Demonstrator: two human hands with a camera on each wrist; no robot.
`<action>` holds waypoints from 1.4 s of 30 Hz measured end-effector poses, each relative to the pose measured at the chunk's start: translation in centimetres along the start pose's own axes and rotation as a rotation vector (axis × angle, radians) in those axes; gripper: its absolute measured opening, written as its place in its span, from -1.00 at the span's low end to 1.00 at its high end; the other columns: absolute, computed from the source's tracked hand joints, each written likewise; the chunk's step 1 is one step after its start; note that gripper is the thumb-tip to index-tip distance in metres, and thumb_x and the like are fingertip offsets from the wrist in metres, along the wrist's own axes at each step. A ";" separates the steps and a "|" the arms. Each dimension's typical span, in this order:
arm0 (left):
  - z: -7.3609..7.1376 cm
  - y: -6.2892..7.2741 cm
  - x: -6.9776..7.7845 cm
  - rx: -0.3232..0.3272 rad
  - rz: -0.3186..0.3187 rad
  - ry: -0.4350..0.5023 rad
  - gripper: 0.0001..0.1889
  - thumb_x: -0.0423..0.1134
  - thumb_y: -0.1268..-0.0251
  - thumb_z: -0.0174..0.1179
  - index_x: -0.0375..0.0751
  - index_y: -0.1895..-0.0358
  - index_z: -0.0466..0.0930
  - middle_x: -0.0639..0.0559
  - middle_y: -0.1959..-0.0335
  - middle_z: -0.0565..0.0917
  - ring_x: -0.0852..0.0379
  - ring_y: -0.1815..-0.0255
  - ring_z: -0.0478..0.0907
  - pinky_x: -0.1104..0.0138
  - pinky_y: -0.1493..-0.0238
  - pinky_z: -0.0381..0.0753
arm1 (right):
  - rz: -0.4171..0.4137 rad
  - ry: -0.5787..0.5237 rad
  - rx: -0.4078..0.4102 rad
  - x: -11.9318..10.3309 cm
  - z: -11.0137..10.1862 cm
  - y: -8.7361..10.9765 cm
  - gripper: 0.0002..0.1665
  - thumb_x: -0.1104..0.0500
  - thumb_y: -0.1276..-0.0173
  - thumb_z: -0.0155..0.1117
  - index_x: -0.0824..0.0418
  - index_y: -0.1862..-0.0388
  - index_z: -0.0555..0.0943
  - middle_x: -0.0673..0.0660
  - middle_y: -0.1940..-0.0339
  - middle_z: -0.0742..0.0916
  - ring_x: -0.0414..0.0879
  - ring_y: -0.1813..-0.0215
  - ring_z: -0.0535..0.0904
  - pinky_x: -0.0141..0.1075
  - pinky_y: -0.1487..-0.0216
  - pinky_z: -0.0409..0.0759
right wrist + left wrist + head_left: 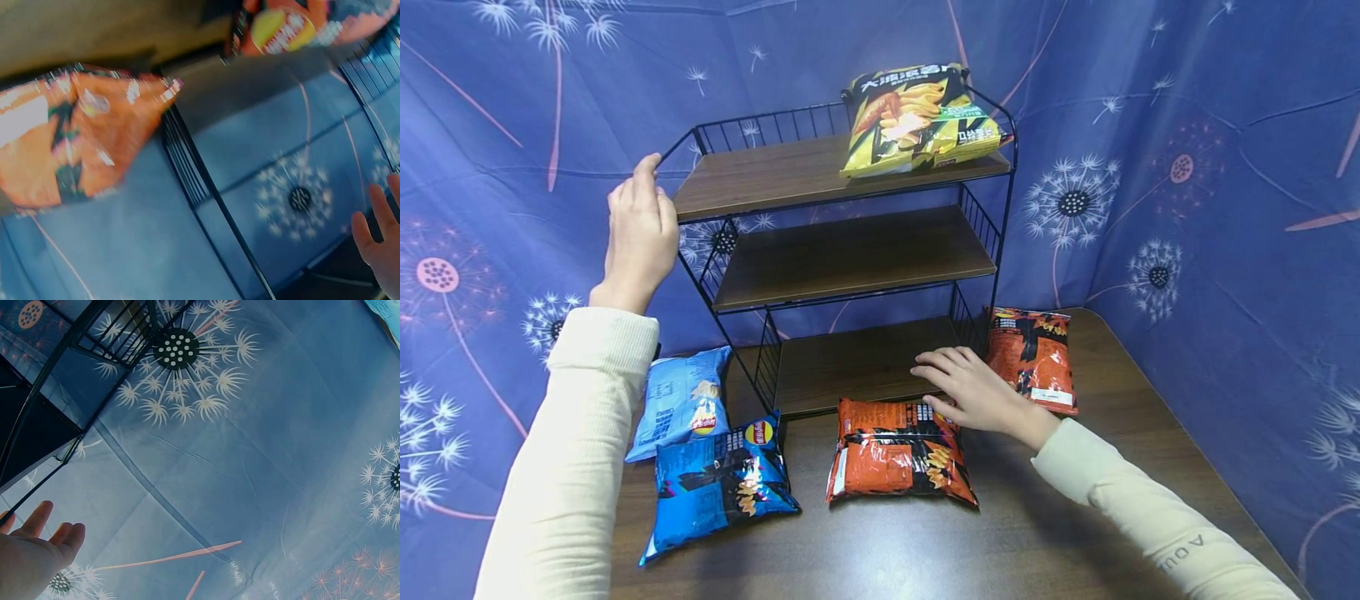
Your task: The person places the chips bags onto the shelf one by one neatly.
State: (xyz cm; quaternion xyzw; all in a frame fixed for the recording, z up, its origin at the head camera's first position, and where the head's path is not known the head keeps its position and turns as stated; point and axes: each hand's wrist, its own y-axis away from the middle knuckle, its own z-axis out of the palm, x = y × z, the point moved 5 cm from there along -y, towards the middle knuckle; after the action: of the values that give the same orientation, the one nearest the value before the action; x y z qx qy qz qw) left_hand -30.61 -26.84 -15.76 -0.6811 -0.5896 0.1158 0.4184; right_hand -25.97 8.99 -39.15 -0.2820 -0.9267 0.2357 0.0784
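Observation:
My left hand (638, 229) is raised to the front left corner of a three-tier rack (820, 200); its fingers touch the black wire side rail. In the left wrist view the left fingers (39, 517) are spread and loosely extended by that rail. My right hand (973, 387) holds nothing and reaches over the right end of a red-orange chip bag (880, 458), in front of the bottom shelf. Its fingers are loosely extended. On the top shelf's right side a yellow and black chip bag (917, 125) leans back against the rail.
A light blue chip bag (681, 396) and a darker blue one (718, 483) lie left of the rack on the brown table (910, 550). Another red-orange bag (1033, 358) lies by the rack's right side. Blue dandelion-patterned cloth (1195, 125) hangs close behind and beside everything.

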 end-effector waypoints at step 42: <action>0.1 -0.1 -0.1 0.004 0.004 -0.003 -0.54 -0.23 -0.41 -0.36 -0.16 -0.33 0.16 -0.34 -0.09 0.45 -0.25 -0.24 0.24 0.09 -0.33 0.06 | 0.047 -0.190 -0.346 -2.0 8.5 6.5 -0.17 -0.35 -0.14 0.12 -0.05 -0.34 0.26 0.13 -0.37 0.30 0.09 -0.37 0.17 0.09 -0.25 0.22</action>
State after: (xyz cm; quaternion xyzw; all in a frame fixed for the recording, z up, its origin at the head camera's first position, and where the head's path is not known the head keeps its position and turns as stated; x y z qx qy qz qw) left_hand -30.79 -26.91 -15.74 -0.6814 -0.5887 0.1189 0.4184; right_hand -23.51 9.26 -49.76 -0.2892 -0.9498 0.1001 -0.0645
